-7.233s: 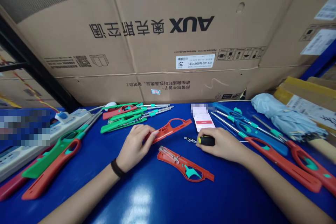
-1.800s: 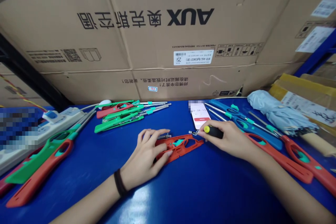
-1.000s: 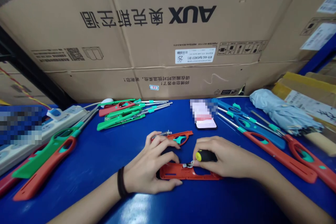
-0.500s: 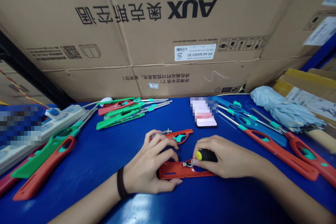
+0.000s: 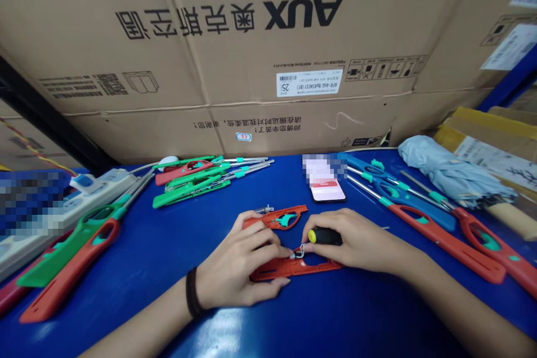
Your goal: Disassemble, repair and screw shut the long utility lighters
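My left hand [image 5: 241, 263] grips an opened red lighter casing half [image 5: 310, 268] that lies on the blue table. Its index fingertip touches a small dark part with a white wire [image 5: 301, 248] inside the casing. In my right hand [image 5: 356, 240] is a screwdriver with a black handle [image 5: 329, 236] and yellow end, its shaft mostly hidden by the hand. The right thumb and fingertips are at the white wire; whether they pinch it I cannot tell. Just beyond, the other red casing half [image 5: 301, 213] carries a green trigger [image 5: 287, 220].
Green and red lighters [image 5: 197, 182] lie at the back left, more lighters [image 5: 75, 268] beside a white power strip [image 5: 90, 193]. A phone [image 5: 328, 193] lies behind my hands. Blue lighters [image 5: 403, 196] and red ones are at right, near a folded umbrella [image 5: 453, 170]. A large carton [image 5: 235, 78] stands behind.
My left index finger has moved forward onto the small part in the casing. The right hand, with the screwdriver, has shifted slightly left and away from me. The casing has turned a little.
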`<state>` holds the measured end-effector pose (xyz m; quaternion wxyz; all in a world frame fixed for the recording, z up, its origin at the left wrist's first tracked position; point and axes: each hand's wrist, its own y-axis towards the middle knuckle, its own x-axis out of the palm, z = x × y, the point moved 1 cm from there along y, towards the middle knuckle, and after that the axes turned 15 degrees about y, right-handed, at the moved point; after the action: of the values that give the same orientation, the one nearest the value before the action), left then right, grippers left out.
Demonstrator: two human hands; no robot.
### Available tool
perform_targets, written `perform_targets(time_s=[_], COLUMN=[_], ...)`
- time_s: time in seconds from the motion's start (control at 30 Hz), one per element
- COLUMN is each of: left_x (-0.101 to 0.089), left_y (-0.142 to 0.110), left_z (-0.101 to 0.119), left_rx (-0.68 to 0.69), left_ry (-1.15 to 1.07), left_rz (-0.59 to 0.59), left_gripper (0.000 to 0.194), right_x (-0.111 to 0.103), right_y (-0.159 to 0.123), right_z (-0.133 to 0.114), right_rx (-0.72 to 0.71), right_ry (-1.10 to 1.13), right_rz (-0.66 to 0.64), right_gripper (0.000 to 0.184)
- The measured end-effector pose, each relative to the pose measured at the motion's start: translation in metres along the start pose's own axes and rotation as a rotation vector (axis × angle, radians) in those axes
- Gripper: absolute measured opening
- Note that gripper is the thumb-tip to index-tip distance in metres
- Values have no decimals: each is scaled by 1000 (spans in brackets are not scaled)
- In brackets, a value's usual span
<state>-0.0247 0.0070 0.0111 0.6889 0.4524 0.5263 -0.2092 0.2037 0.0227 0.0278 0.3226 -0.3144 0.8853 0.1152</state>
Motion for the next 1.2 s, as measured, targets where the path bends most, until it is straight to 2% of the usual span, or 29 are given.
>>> perform_targets(time_s=[0.23,0.7,0.9,1.2], left_x=[-2,0,1,2], left_y=[0,1,1,1], left_z=[0,-2,-4,-4], left_rx=[-25,-62,-73,-83], left_ry=[-25,-93,-132,-135], left_rz=[-16,-20,-28,-29], left_gripper=[24,27,27,28], right_x=[5,3,7,-3], right_y=[2,2,4,0], right_z=[-4,2,1,-7], right_rx=[-41,-10,-41,-41], right_ry=[46,76,100,184], right_rz=[19,2,24,71], right_gripper=[11,16,12,12])
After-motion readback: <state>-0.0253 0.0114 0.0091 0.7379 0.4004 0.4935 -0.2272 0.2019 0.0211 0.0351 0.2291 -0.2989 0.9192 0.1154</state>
